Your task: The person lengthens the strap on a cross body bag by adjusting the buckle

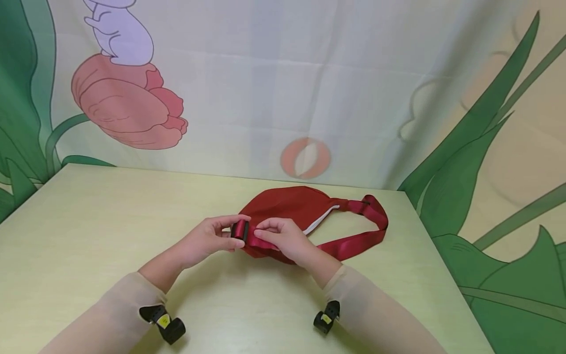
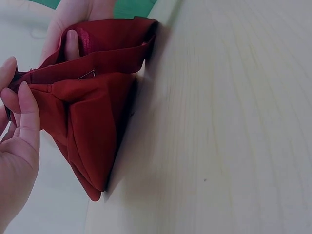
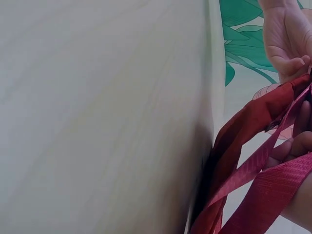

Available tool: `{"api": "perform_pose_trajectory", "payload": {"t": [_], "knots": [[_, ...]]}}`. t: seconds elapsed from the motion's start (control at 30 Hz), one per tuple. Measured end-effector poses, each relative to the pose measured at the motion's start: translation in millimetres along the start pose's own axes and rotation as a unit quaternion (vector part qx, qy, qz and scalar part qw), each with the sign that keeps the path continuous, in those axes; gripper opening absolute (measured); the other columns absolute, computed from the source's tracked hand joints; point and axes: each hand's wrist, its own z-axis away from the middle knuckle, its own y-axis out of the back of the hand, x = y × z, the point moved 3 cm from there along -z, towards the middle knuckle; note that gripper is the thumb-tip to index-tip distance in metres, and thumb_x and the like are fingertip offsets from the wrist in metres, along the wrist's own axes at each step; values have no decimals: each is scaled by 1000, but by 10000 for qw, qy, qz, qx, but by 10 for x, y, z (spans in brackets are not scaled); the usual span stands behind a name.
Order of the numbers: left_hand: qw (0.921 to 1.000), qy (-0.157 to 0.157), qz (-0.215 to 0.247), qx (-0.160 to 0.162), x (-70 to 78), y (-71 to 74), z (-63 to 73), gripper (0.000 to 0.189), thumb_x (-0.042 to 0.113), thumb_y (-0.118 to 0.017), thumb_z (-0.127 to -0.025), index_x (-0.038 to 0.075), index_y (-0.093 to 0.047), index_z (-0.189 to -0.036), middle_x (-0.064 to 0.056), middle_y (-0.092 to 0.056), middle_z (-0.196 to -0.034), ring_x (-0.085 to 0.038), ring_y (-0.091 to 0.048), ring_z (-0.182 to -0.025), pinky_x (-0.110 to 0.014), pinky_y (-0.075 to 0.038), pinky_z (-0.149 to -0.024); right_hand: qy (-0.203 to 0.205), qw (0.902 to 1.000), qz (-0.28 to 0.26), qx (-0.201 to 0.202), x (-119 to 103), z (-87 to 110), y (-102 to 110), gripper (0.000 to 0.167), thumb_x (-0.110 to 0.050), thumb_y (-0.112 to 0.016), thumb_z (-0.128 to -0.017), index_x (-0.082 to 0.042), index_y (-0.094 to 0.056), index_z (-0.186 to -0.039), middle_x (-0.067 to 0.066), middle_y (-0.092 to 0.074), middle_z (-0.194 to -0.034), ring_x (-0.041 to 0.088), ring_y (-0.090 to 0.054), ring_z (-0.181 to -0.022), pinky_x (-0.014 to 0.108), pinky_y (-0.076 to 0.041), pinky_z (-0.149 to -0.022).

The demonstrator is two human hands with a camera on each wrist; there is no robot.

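A red waist bag lies on the table with a white zipper along one side. At its left end, my left hand grips a black buckle threaded with shiny red strap, thumb and fingers on opposite edges. Close beside it, my right hand pinches the red strap between thumb and fingers. The left wrist view shows the bag's body hanging in folds below the fingers. In the right wrist view, a loop of webbing passes by the right hand.
The rest of the strap loops out to the right over the pale wooden table, with a black slider near the bag's far end. A printed curtain hangs behind the table's back edge.
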Motion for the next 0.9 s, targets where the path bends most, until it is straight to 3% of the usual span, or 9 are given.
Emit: {"api": "perform_pose_trajectory", "payload": {"t": [0.17,0.33,0.57,0.9], "knots": [[10000,-14,-51,-8,-12,-13,-2,57,15,-71,-83,6,-48,-134,-18,-54,-124,-26,-62,-97,-39,-50,-84,65,10000,-27,-42,-15,-2,-24,26,-22,-66,-88,-3,-66,-105,7,-69,-91,14,-62,-79,26,-52,-74],[9999,-38,-107,28,-19,-12,4,57,14,-71,-83,6,-48,-135,-18,-52,-126,-27,-61,-99,-37,-51,-83,61,9998,191,16,17,-12,12,26,-28,-65,-88,-8,-67,-105,3,-67,-90,13,-58,-81,24,-49,-72],[9999,-59,-114,56,-8,2,10,55,14,-70,-84,7,-49,-134,-18,-52,-126,-28,-61,-99,-34,-51,-83,330,9992,198,74,53,-16,68,23,-21,-63,-90,-6,-67,-107,1,-65,-93,14,-54,-87,25,-46,-74],[10000,-54,-46,1,-1,-10,-16,57,13,-70,-84,5,-47,-136,-18,-52,-123,-25,-62,-97,-33,-51,-83,379,9992,134,86,-25,1,29,22,-22,-62,-90,-7,-67,-106,3,-65,-97,16,-55,-92,26,-47,-76]]}}
